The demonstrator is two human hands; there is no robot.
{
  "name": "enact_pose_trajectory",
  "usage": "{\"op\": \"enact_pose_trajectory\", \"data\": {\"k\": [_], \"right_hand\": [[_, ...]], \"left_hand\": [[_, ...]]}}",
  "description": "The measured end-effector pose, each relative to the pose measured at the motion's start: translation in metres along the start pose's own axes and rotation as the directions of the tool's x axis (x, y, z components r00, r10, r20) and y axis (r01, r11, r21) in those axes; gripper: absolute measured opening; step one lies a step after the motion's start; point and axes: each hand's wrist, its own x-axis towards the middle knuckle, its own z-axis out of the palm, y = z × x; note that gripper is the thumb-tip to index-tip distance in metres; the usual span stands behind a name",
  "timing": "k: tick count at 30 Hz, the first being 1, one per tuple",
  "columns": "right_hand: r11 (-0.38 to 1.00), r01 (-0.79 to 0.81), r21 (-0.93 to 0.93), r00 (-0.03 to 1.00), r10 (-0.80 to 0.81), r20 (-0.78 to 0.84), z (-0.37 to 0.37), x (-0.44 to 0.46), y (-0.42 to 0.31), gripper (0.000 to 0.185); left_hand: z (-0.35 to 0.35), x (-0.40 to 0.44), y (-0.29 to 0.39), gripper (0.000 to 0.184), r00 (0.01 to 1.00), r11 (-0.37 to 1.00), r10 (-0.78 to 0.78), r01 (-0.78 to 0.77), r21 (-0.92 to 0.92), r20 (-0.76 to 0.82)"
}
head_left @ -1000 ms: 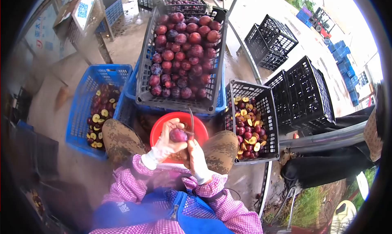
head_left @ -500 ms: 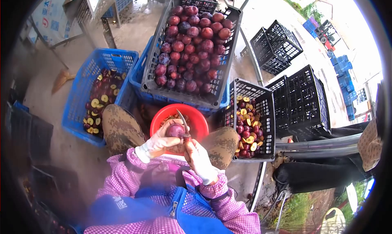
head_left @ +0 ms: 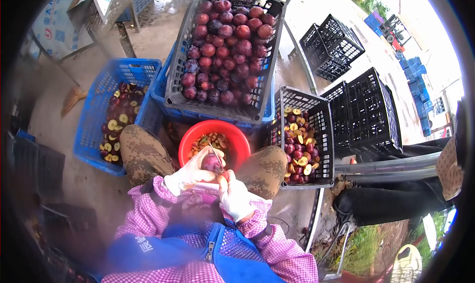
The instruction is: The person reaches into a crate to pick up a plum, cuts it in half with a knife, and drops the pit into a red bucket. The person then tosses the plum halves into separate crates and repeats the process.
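Note:
My left hand (head_left: 190, 173), in a white glove, is closed around a dark red plum (head_left: 211, 163). My right hand (head_left: 234, 196), also gloved, grips a small knife (head_left: 216, 165), whose curved blade lies against the plum. Most of the knife's handle is hidden by my fingers. Just beyond my hands, between my knees, stands a red bucket (head_left: 243, 148) with pits and plum scraps (head_left: 217, 139) inside. Whole plums (head_left: 232, 50) fill a black crate (head_left: 173, 97) straight ahead, resting on a blue crate (head_left: 159, 85).
To the left, a blue crate (head_left: 85, 130) holds plum halves (head_left: 121, 120). On the right, a black crate (head_left: 324, 176) contains more halves (head_left: 299, 152). Further right stand stacked black crates (head_left: 373, 115), and a person's dark trouser leg (head_left: 391, 204) reaches in beside metal bars (head_left: 391, 173).
The blade has turned from standing up beside the plum to lying across it. Both hands remain close together. The view has shifted slightly.

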Motion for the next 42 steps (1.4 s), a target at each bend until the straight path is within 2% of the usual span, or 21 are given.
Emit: {"op": "enact_pose_trajectory", "data": {"k": [4, 5, 6, 7, 8, 9, 11, 12, 13, 14, 16, 17, 20, 28, 33, 35, 36, 38, 39, 41, 42], "right_hand": [[0.970, 0.080, 0.230, 0.991, -0.053, -0.122, 0.019, 0.003, 0.014, 0.019], [0.783, -0.169, 0.599, 0.986, 0.129, 0.110, 0.018, 0.003, 0.017, 0.023], [0.428, -0.431, 0.794, 0.902, 0.193, 0.386, 0.015, 0.004, 0.018, 0.028], [0.426, -0.430, 0.796, 0.903, 0.191, 0.386, 0.004, 0.004, 0.013, 0.028], [0.109, -0.607, 0.787, 0.793, 0.027, 0.608, -0.013, 0.002, 0.008, 0.032], [-0.179, -0.758, 0.628, 0.653, -0.207, 0.729, -0.029, 0.000, -0.003, 0.036], [-0.120, -0.757, 0.642, 0.648, -0.264, 0.714, -0.044, -0.001, -0.021, 0.042], [-0.086, -0.704, 0.705, 0.709, -0.156, 0.688, -0.047, -0.001, -0.025, 0.042], [-0.043, -0.643, 0.765, 0.766, -0.050, 0.641, -0.047, -0.001, -0.027, 0.041], [0.224, -0.588, 0.777, 0.809, 0.157, 0.567, -0.040, 0.000, -0.025, 0.042], [0.720, -0.323, 0.615, 0.937, 0.149, 0.317, -0.022, -0.004, 0.006, 0.035], [0.898, -0.140, 0.418, 0.982, 0.071, 0.177, -0.013, -0.005, 0.018, 0.033], [0.977, -0.102, 0.187, 0.987, 0.077, 0.138, -0.011, -0.005, 0.012, 0.031], [0.983, -0.124, 0.138, 0.984, 0.104, 0.143, -0.021, -0.003, -0.006, 0.028], [0.995, -0.046, 0.094, 0.992, 0.034, 0.122, -0.011, 0.001, 0.006, 0.029], [0.979, -0.050, 0.198, 0.992, 0.026, 0.122, -0.014, 0.005, 0.006, 0.029], [0.978, -0.054, 0.202, 0.992, 0.030, 0.120, -0.017, 0.007, 0.005, 0.029], [0.977, -0.073, 0.200, 0.987, 0.041, 0.158, -0.021, 0.007, 0.002, 0.029], [0.976, -0.075, 0.204, 0.987, 0.043, 0.155, -0.017, 0.007, 0.002, 0.029], [0.985, -0.087, 0.146, 0.995, 0.079, 0.055, -0.002, 0.010, 0.003, 0.025], [0.999, -0.033, 0.017, 0.999, 0.033, -0.007, 0.005, 0.015, 0.003, 0.033]], "left_hand": [[-0.005, 0.007, -0.010, 0.050, 0.995, 0.916, 0.100, -0.082, 0.393, -0.027], [-0.009, 0.009, -0.014, 0.050, 0.995, 0.915, 0.100, -0.081, 0.394, -0.030], [-0.013, 0.009, -0.017, 0.050, 0.998, 0.937, 0.022, 0.003, 0.349, -0.067], [-0.014, 0.009, -0.015, 0.050, 0.993, 0.950, -0.058, 0.086, 0.301, -0.098], [-0.011, 0.008, -0.012, 0.049, 0.998, 0.985, -0.057, 0.060, 0.163, -0.022], [-0.005, 0.008, -0.006, 0.049, 0.998, 0.985, -0.056, 0.059, 0.165, -0.021], [0.003, 0.007, 0.002, 0.047, 0.996, 0.971, -0.088, 0.092, -0.220, 0.030], [-0.008, 0.008, -0.012, 0.048, 0.994, 0.915, -0.112, 0.104, -0.389, 0.003], [-0.004, 0.008, -0.015, 0.047, 1.000, 0.851, -0.005, 0.003, -0.525, -0.002], [-0.008, 0.012, -0.024, 0.046, 1.000, 0.786, 0.026, -0.031, -0.617, -0.017], [-0.011, 0.018, -0.031, 0.046, 0.997, 0.708, 0.063, -0.069, -0.703, -0.034], [-0.010, 0.019, -0.030, 0.044, 0.995, 0.675, 0.082, -0.093, -0.731, -0.052], [-0.006, 0.019, -0.026, 0.043, 0.994, 0.631, 0.096, -0.104, -0.769, -0.056], [0.002, 0.018, -0.021, 0.044, 0.994, 0.597, 0.102, -0.083, -0.798, -0.027], [0.011, 0.016, -0.017, 0.048, 0.997, 0.655, 0.071, -0.051, -0.754, -0.007], [0.009, 0.019, -0.017, 0.047, 0.996, 0.721, 0.065, -0.090, -0.687, -0.062], [0.009, 0.020, -0.014, 0.046, 0.978, 0.910, 0.116, -0.175, -0.376, -0.175], [0.015, 0.018, -0.007, 0.047, 0.907, 0.937, 0.317, -0.254, 0.238, -0.277], [0.011, 0.021, -0.013, 0.047, 0.909, 0.938, 0.314, -0.251, 0.241, -0.275], [0.002, 0.029, -0.031, 0.047, 0.935, 0.957, 0.258, -0.283, -0.072, -0.241], [0.015, 0.024, -0.024, 0.048, 0.964, 0.929, 0.073, -0.159, -0.334, -0.256]]}}
